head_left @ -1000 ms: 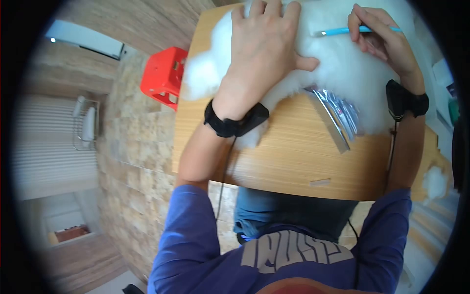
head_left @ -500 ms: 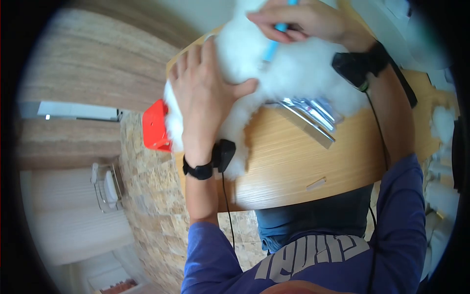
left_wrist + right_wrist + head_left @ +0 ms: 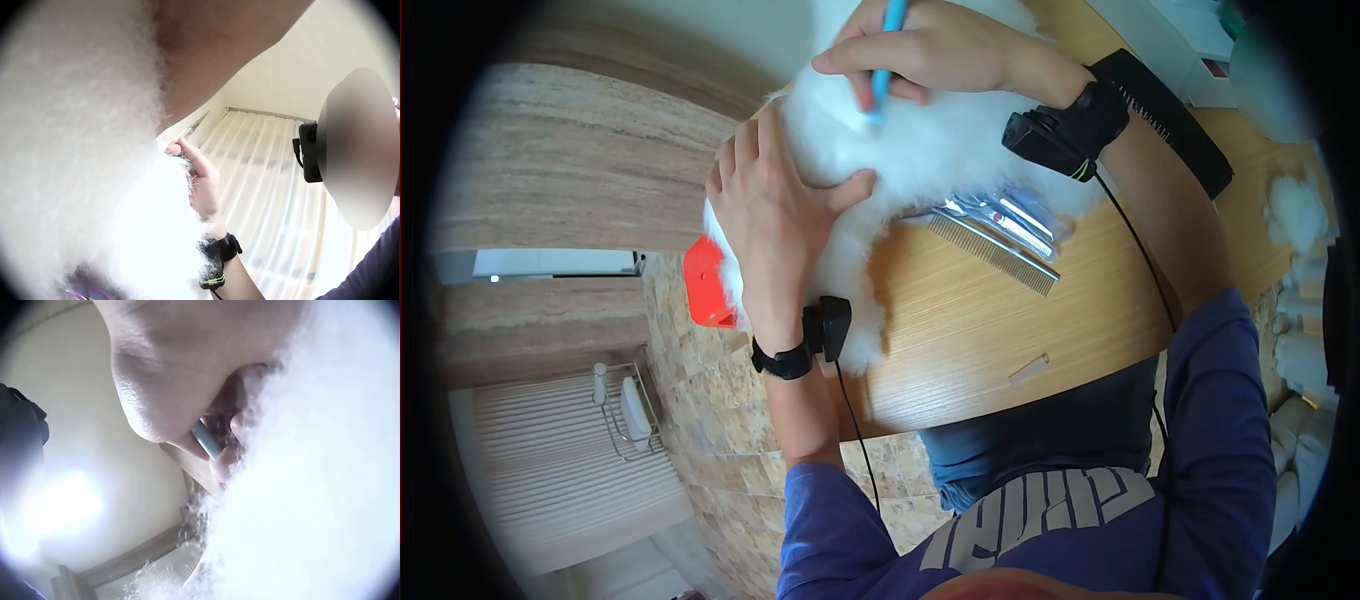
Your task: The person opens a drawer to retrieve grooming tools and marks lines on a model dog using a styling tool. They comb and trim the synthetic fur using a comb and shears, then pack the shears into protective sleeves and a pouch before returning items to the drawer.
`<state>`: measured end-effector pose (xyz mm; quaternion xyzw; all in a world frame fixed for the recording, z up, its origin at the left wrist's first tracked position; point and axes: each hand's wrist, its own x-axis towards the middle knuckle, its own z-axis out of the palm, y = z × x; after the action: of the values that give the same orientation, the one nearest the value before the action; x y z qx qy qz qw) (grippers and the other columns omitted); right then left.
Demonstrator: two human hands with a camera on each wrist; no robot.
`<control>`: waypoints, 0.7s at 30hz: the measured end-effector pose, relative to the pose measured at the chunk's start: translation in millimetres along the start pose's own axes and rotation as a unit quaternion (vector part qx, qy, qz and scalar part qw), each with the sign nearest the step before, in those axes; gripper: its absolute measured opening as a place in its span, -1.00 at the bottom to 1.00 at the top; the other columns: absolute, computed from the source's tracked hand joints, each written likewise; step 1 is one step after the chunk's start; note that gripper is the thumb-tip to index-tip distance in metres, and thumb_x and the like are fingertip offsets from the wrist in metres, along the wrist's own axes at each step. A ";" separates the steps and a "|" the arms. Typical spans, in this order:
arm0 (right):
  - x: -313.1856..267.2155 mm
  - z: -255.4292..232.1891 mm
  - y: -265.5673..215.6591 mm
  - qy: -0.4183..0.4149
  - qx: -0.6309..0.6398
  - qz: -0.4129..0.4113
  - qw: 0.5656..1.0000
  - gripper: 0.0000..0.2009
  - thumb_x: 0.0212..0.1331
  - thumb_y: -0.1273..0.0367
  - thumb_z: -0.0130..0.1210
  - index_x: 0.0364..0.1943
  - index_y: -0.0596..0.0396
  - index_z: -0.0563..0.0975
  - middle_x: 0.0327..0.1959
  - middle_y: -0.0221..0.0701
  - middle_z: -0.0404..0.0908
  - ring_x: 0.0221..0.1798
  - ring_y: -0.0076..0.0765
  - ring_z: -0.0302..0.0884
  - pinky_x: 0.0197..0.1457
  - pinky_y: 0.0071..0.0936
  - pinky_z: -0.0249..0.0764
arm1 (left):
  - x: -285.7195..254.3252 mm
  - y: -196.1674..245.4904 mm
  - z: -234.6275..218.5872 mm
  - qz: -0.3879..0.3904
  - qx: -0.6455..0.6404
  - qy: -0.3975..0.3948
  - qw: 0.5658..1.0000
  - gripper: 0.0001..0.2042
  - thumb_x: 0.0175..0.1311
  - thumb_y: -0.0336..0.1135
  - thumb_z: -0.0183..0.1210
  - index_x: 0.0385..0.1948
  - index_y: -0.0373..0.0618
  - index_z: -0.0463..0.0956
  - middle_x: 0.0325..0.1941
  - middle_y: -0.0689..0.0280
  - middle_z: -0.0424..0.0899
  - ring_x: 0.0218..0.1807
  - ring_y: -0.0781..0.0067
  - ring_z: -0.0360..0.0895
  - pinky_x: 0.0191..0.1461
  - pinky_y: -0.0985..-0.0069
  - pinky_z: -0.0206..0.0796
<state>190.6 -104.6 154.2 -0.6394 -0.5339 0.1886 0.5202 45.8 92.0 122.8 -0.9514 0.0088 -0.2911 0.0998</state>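
White fluffy fur (image 3: 940, 150) spreads over the table's far left part, under both hands. My left hand (image 3: 775, 215) rests on its left side, fingers extended and thumb out to the right. The right hand (image 3: 945, 50) grips a slim light-blue tool (image 3: 884, 85) upright, its lower end at the fur. In the right wrist view, part of the blue handle (image 3: 206, 440) shows between the fingers, with fur (image 3: 306, 512) filling the right side. From the left wrist, the right hand (image 3: 205, 190) appears beyond a mound of fur (image 3: 75, 137). Fur hides the tool's tip.
A metal comb (image 3: 1000, 255) lies beside clear packets (image 3: 1025, 225) on the wooden table (image 3: 940, 340). Nearer the front edge is a small clear strip (image 3: 1028, 370). At the right are a long black bristled object (image 3: 1175, 125) and a white tuft (image 3: 1297, 212). A red stool (image 3: 708, 285) stands left.
In the head view, both hands have shifted left. The right hand has turned the blue tool from nearly level to upright and brought it down to the fur. The left hand stays on the fur.
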 end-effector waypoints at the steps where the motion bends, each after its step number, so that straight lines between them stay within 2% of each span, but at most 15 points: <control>1: 1.7 2.0 3.3 -0.002 0.001 -0.001 1.000 -0.56 0.44 0.22 0.00 -0.54 0.21 0.68 -0.62 -0.34 0.60 -0.47 -0.51 0.49 -0.32 -0.51 0.42 | -0.6 -0.8 0.9 0.003 0.004 0.006 1.000 -0.08 -0.32 0.15 0.59 0.18 -0.16 0.48 0.06 0.11 0.63 0.17 -0.05 0.53 0.23 0.05 0.34; 3: 6.4 7.1 16.0 0.022 -0.087 -0.021 0.996 -0.50 0.45 0.19 -0.02 -0.63 0.20 0.66 -0.60 -0.29 0.63 -0.49 -0.49 0.50 -0.32 -0.53 0.41 | -1.3 -0.9 1.5 0.003 0.006 0.008 1.000 -0.07 -0.33 0.16 0.58 0.18 -0.16 0.48 0.06 0.12 0.63 0.16 -0.04 0.53 0.22 0.05 0.34; 4: 8.2 7.8 20.3 0.020 -0.085 -0.020 0.996 -0.50 0.45 0.19 -0.02 -0.63 0.20 0.66 -0.60 -0.29 0.63 -0.49 -0.49 0.50 -0.32 -0.53 0.41 | -1.2 -0.7 1.7 0.005 0.007 0.012 1.000 -0.07 -0.33 0.16 0.58 0.19 -0.16 0.48 0.06 0.12 0.63 0.16 -0.04 0.53 0.21 0.05 0.35; 6: 10.8 9.7 23.8 0.024 -0.019 -0.089 0.996 -0.48 0.48 0.14 -0.02 -0.59 0.18 0.67 -0.63 -0.36 0.59 -0.55 -0.53 0.42 -0.38 -0.53 0.36 | -1.0 -1.4 2.5 0.008 0.011 0.012 1.000 -0.06 -0.33 0.18 0.58 0.19 -0.16 0.48 0.05 0.12 0.64 0.15 -0.03 0.54 0.20 0.05 0.36; 7: 10.1 8.3 21.4 0.022 -0.018 -0.088 0.996 -0.48 0.48 0.14 -0.02 -0.59 0.18 0.67 -0.63 -0.36 0.59 -0.55 -0.53 0.42 -0.38 -0.53 0.36 | -1.0 -2.0 2.6 0.013 0.016 0.014 1.000 -0.06 -0.34 0.19 0.58 0.18 -0.17 0.48 0.04 0.13 0.64 0.14 -0.03 0.55 0.18 0.05 0.37; 9: 7.5 1.6 13.1 0.010 0.022 0.002 1.000 -0.47 0.52 0.06 -0.04 -0.46 0.17 0.70 -0.64 -0.45 0.52 -0.57 -0.61 0.31 -0.44 -0.60 0.27 | -0.6 -1.4 1.5 0.010 0.018 0.012 1.000 -0.06 -0.34 0.19 0.58 0.17 -0.17 0.49 0.03 0.13 0.64 0.14 -0.02 0.55 0.17 0.05 0.38; 10: 8.7 0.4 16.1 0.005 0.025 0.002 1.000 -0.47 0.52 0.06 -0.04 -0.46 0.17 0.70 -0.64 -0.45 0.52 -0.57 -0.61 0.31 -0.44 -0.60 0.27 | -0.8 -1.3 1.1 0.010 0.021 0.011 1.000 -0.06 -0.34 0.20 0.57 0.16 -0.18 0.50 0.02 0.13 0.64 0.13 -0.01 0.56 0.15 0.05 0.39; 12: 12.7 -0.7 20.0 0.020 0.093 -0.016 0.995 -0.46 0.55 0.00 -0.08 -0.30 0.17 0.71 -0.63 -0.52 0.47 -0.58 -0.67 0.23 -0.49 -0.66 0.19 | -1.4 -3.0 4.0 0.015 0.021 0.027 0.999 -0.07 -0.34 0.21 0.57 0.16 -0.18 0.51 0.01 0.14 0.65 0.12 0.00 0.57 0.14 0.06 0.39; 13: 10.0 0.3 18.0 0.029 0.112 -0.033 0.993 -0.49 0.55 0.01 -0.05 -0.20 0.20 0.70 -0.60 -0.53 0.48 -0.56 -0.69 0.25 -0.51 -0.68 0.18 | -2.5 -4.0 5.1 0.026 0.020 0.045 0.998 -0.07 -0.34 0.21 0.57 0.15 -0.18 0.52 0.00 0.14 0.65 0.11 0.01 0.57 0.13 0.06 0.40; 17: 9.9 8.9 8.9 0.045 0.050 0.003 0.998 -0.54 0.53 0.07 -0.01 -0.24 0.21 0.72 -0.59 -0.51 0.53 -0.57 -0.70 0.29 -0.53 -0.67 0.20 | -0.9 -1.9 -0.9 0.003 0.012 0.013 1.000 -0.10 -0.22 0.22 0.54 0.15 -0.25 0.48 0.09 0.02 0.67 0.19 -0.08 0.56 0.24 0.04 0.38; 19: 10.0 16.7 4.0 0.081 -0.036 0.007 0.996 -0.56 0.50 0.17 0.03 -0.39 0.22 0.73 -0.63 -0.45 0.59 -0.59 -0.67 0.34 -0.54 -0.65 0.22 | 0.9 5.7 -10.9 -0.012 -0.027 -0.019 0.999 -0.09 -0.24 -0.01 0.57 0.23 -0.32 0.41 0.04 0.01 0.59 0.18 -0.04 0.50 0.27 0.13 0.30; 20: 9.8 16.6 4.6 0.073 -0.031 0.001 0.997 -0.56 0.50 0.17 0.03 -0.39 0.22 0.73 -0.63 -0.45 0.59 -0.59 -0.67 0.34 -0.54 -0.65 0.22 | 0.4 5.5 -11.8 -0.019 -0.018 -0.021 0.999 -0.09 -0.24 -0.01 0.57 0.23 -0.32 0.41 0.04 0.01 0.59 0.18 -0.04 0.50 0.27 0.13 0.30; 21: 7.3 15.2 5.8 0.052 -0.028 -0.030 0.998 -0.55 0.49 0.21 0.03 -0.48 0.21 0.72 -0.65 -0.43 0.60 -0.61 -0.65 0.34 -0.54 -0.63 0.23 | 1.1 5.1 -10.9 -0.014 -0.023 -0.011 1.000 -0.07 -0.24 -0.01 0.57 0.25 -0.33 0.40 0.04 0.01 0.59 0.18 -0.05 0.51 0.28 0.13 0.30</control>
<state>183.9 -90.4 145.5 -0.6465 -0.5301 0.1238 0.5345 40.9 84.9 131.2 -0.9566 0.0010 -0.2818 0.0740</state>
